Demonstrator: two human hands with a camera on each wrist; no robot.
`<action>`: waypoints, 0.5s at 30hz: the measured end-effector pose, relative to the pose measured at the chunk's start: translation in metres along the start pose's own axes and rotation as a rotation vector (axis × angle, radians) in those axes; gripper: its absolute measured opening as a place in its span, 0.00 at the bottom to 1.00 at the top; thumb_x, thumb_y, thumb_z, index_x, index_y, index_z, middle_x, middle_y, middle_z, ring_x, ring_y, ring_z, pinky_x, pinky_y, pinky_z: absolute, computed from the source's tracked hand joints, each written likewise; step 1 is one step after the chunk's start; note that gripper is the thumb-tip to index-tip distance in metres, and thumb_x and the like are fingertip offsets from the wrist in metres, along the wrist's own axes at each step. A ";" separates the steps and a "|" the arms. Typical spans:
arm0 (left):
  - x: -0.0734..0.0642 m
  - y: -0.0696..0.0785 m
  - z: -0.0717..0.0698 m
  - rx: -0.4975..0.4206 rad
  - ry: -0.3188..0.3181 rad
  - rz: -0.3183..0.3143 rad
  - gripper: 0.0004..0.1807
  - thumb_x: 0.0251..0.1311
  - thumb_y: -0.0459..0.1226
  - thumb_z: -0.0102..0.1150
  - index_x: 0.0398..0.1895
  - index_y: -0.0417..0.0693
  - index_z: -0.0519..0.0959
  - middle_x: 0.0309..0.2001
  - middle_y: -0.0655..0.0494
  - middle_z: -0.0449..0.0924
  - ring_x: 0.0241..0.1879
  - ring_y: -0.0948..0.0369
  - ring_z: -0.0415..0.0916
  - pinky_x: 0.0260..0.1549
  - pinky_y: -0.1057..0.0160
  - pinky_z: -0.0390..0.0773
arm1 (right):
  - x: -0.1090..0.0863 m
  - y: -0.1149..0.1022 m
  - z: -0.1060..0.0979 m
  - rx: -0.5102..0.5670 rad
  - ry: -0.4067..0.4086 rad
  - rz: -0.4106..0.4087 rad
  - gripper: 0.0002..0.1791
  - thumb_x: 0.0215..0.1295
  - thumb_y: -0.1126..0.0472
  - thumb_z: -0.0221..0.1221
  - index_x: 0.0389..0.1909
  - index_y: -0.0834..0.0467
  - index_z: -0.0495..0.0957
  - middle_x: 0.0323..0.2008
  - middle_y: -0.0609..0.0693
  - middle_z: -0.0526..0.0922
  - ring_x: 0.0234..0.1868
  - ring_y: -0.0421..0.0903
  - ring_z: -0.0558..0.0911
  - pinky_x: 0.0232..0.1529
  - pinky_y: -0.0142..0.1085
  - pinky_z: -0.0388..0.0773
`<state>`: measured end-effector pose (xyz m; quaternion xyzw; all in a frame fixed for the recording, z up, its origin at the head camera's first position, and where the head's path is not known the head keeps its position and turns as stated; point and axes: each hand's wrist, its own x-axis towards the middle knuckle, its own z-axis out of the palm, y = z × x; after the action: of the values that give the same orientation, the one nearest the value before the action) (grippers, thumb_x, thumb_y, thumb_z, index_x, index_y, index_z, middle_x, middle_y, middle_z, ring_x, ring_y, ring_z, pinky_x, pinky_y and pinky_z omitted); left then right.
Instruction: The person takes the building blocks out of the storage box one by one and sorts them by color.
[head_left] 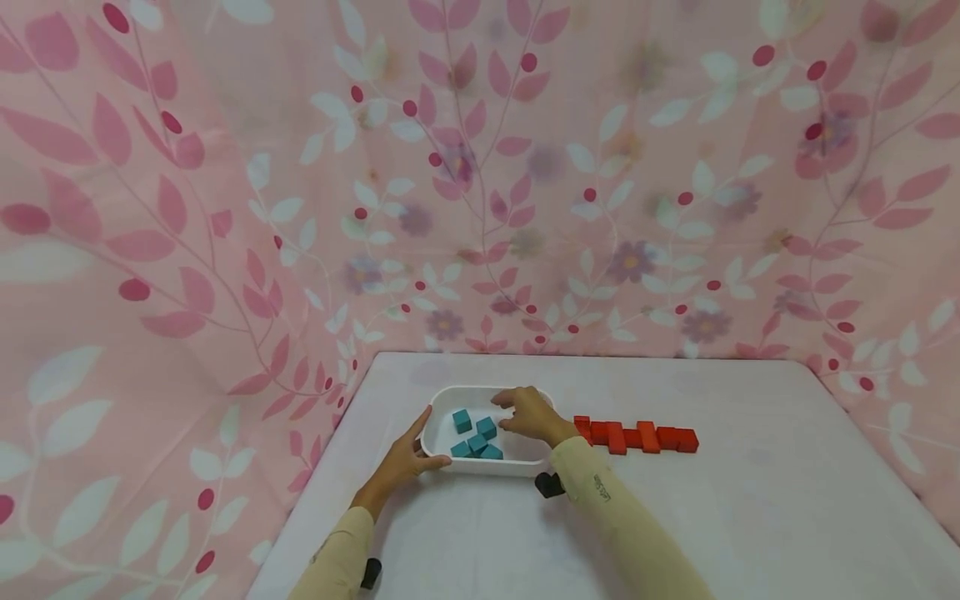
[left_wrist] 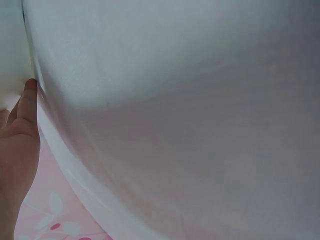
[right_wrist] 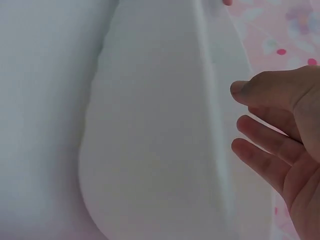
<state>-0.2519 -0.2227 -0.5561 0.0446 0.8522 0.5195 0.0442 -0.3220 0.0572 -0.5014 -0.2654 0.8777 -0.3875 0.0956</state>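
A white tray (head_left: 480, 468) with rounded corners stands on the table, and several teal cubes (head_left: 461, 421) lie in its left half. My left hand (head_left: 405, 460) rests against the tray's left end, thumb along the front rim and fingers up the left side. Its fingers look straight in the left wrist view. Over the tray's right part is my right hand (head_left: 531, 414), its thumb and fingers apart with nothing between them. In the right wrist view the fingers (right_wrist: 265, 162) are loosely bent beside the white tray wall.
Right of the tray, red blocks (head_left: 648, 437) lie in a joined row on the white-covered table (head_left: 750, 500). A pink floral cloth (head_left: 645, 167) hangs behind the table and on the left. Small black devices (head_left: 550, 484) sit under the wrists.
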 end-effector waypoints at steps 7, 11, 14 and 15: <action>0.001 0.000 0.002 -0.017 -0.010 -0.001 0.59 0.46 0.48 0.76 0.78 0.66 0.48 0.76 0.52 0.50 0.67 0.44 0.63 0.59 0.50 0.71 | 0.004 0.004 0.017 0.015 -0.009 -0.033 0.23 0.60 0.71 0.64 0.58 0.64 0.78 0.54 0.58 0.80 0.54 0.55 0.79 0.54 0.49 0.78; 0.002 -0.001 0.002 -0.010 -0.004 0.001 0.60 0.44 0.51 0.76 0.78 0.67 0.48 0.76 0.53 0.50 0.68 0.45 0.62 0.59 0.50 0.71 | 0.006 0.008 0.024 -0.026 -0.031 0.018 0.26 0.58 0.70 0.66 0.60 0.59 0.77 0.54 0.54 0.80 0.55 0.52 0.78 0.58 0.48 0.75; 0.001 -0.001 0.001 -0.006 0.000 -0.001 0.59 0.44 0.51 0.76 0.78 0.66 0.48 0.76 0.52 0.50 0.68 0.44 0.62 0.59 0.49 0.71 | 0.009 0.013 0.032 -0.061 -0.044 0.037 0.27 0.58 0.69 0.66 0.61 0.57 0.77 0.55 0.52 0.80 0.57 0.50 0.77 0.60 0.47 0.73; 0.001 -0.001 0.001 -0.010 0.001 -0.003 0.59 0.45 0.50 0.76 0.78 0.66 0.48 0.76 0.51 0.50 0.68 0.44 0.62 0.59 0.49 0.71 | 0.010 0.014 0.034 -0.065 -0.046 0.030 0.27 0.58 0.69 0.66 0.60 0.58 0.77 0.55 0.52 0.80 0.57 0.50 0.76 0.61 0.47 0.73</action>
<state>-0.2527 -0.2220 -0.5575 0.0430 0.8497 0.5236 0.0448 -0.3229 0.0382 -0.5344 -0.2639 0.8912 -0.3511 0.1130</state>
